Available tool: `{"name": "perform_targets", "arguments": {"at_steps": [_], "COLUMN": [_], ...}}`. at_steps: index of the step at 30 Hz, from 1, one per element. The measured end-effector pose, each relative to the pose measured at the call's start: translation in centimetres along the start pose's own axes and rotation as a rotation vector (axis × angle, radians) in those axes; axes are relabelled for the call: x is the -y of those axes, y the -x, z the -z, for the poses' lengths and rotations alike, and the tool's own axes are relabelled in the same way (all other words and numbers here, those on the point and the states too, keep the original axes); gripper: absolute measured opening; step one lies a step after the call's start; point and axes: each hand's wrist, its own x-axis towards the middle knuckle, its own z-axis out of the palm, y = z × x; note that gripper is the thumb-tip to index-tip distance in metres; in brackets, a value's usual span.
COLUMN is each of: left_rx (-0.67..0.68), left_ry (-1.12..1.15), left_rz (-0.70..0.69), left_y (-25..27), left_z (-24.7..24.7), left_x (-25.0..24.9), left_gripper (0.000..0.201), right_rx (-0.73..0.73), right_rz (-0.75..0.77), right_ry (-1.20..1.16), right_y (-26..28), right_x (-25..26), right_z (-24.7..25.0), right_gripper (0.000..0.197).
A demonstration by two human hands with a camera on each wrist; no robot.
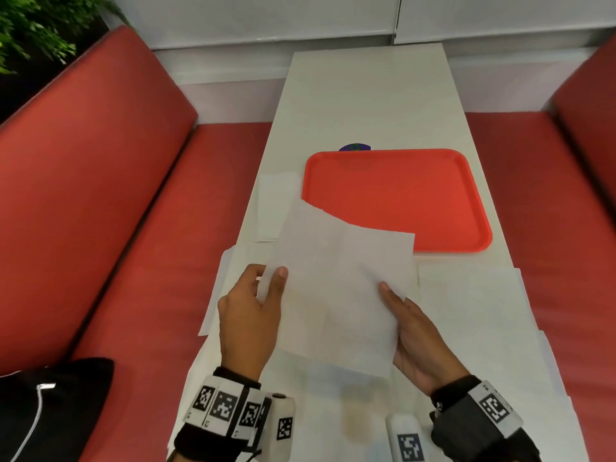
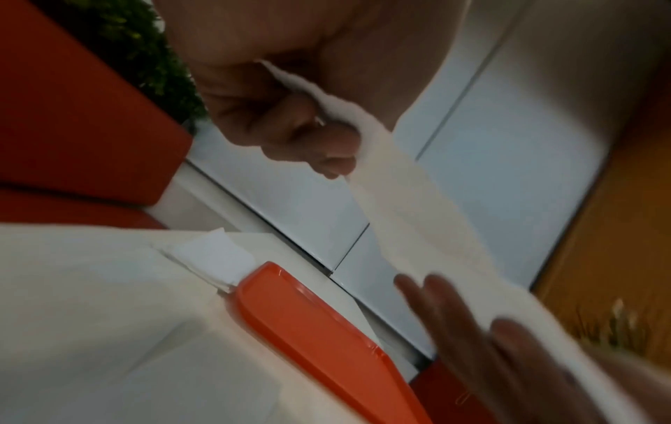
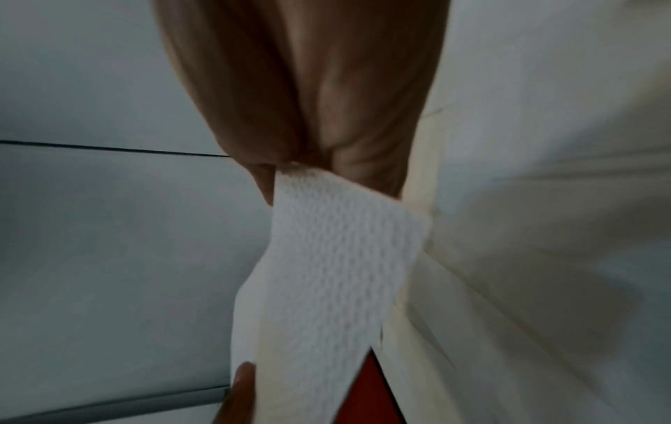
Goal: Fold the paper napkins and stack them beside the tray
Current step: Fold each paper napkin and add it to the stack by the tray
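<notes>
A white paper napkin (image 1: 340, 288) hangs lifted above the table, tilted, and covers the near left corner of the red tray (image 1: 400, 198). My left hand (image 1: 263, 295) pinches its left edge, thumb on top. My right hand (image 1: 396, 311) pinches its right edge between thumb and fingers. The left wrist view shows the napkin (image 2: 417, 218) stretched from my left fingers (image 2: 290, 126) to the right hand (image 2: 483, 341), with the tray (image 2: 308, 321) below. Seen from the right wrist, the embossed napkin (image 3: 337, 272) leaves the pinch of my right fingers (image 3: 356, 160). A folded napkin stack (image 1: 275, 205) lies left of the tray.
More napkins (image 1: 473, 301) lie spread flat on the white table (image 1: 366, 105), at the near right and under my hands. Red bench seats (image 1: 100, 195) run along both sides. A small purple object (image 1: 355, 147) peeks out behind the tray. A black bag (image 1: 50, 411) sits at the near left.
</notes>
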Motion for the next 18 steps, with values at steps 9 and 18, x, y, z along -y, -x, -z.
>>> {"name": "perform_targets", "arguments": {"at_steps": [9, 18], "left_rx": [-0.036, 0.089], "left_ry": [-0.244, -0.334], "left_rz": [-0.303, -0.462], "left_y": [0.9, 2.0], "left_z": [0.4, -0.2], "left_x": [-1.8, -3.1], "left_gripper": [0.034, 0.033], "right_rx": [-0.009, -0.021], "right_rz": [0.022, -0.004], "right_ry": [0.148, -0.050], "right_y": [0.1, 0.5], "right_x": [-0.5, -0.4], "right_z": [-0.3, -0.7], "right_gripper": [0.035, 0.038]}}
